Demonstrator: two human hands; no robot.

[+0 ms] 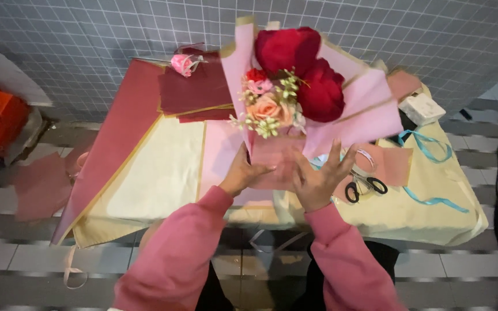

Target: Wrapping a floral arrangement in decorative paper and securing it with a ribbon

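Observation:
A bouquet point(295, 80) with big dark red blooms, a peach rose and small green sprigs stands upright in pink wrapping paper point(370, 103). My left hand point(242, 173) grips the lower left of the wrap. My right hand point(318, 178) presses on the lower right with fingers spread. Both sleeves are pink. The stems and the base of the bouquet are hidden behind my hands and the paper.
A low table point(410, 213) is covered in cream paper, with maroon sheets point(194, 89) and a long maroon sheet point(116, 138) to the left. Black-handled scissors point(365, 185), teal ribbon point(427, 151), a white box point(422, 108) and a small pink flower point(183, 63) lie around. An orange box point(1, 124) sits far left.

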